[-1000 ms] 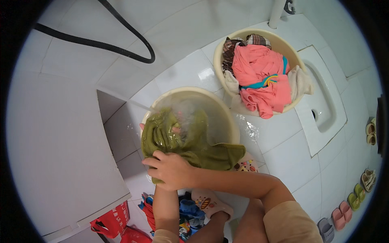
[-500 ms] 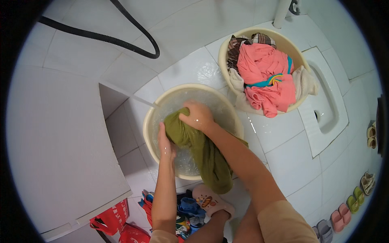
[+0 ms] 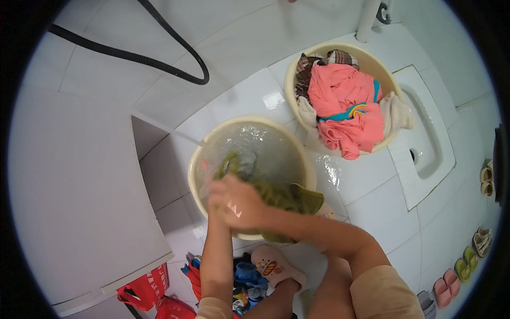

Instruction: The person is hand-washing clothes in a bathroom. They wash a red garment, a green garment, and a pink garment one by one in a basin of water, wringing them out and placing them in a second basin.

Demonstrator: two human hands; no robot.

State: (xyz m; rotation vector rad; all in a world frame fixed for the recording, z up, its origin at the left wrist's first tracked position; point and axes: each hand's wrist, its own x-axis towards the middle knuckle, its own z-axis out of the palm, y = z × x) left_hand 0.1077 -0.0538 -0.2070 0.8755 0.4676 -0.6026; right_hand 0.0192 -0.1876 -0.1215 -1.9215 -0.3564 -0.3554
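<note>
An olive-green garment (image 3: 284, 199) lies partly in the water of a cream basin (image 3: 305, 141), one end hanging over the near rim. My right hand (image 3: 239, 204), blurred, crosses above the basin's near left side and is closed on the bunched cloth. Under and beside it is my left hand (image 3: 212, 199), its fingers mostly covered by the right hand and smeared, so their grip does not show. A thin stream of water (image 3: 186, 137) runs in over the left rim, and the water surface is rippled.
A second basin (image 3: 289, 82) at far right holds a coral-pink garment (image 3: 345, 87) and other clothes, beside a squat toilet (image 3: 425, 159). Loose clothes (image 3: 249, 276) and red bags (image 3: 143, 287) lie near my foot. A grey-white cabinet (image 3: 79, 202) stands left; slippers (image 3: 446, 287) line the right.
The bunched part of the green garment has gone down into the water. My right hand has moved down and left, over my left hand. The cloth's near end hangs less far out.
</note>
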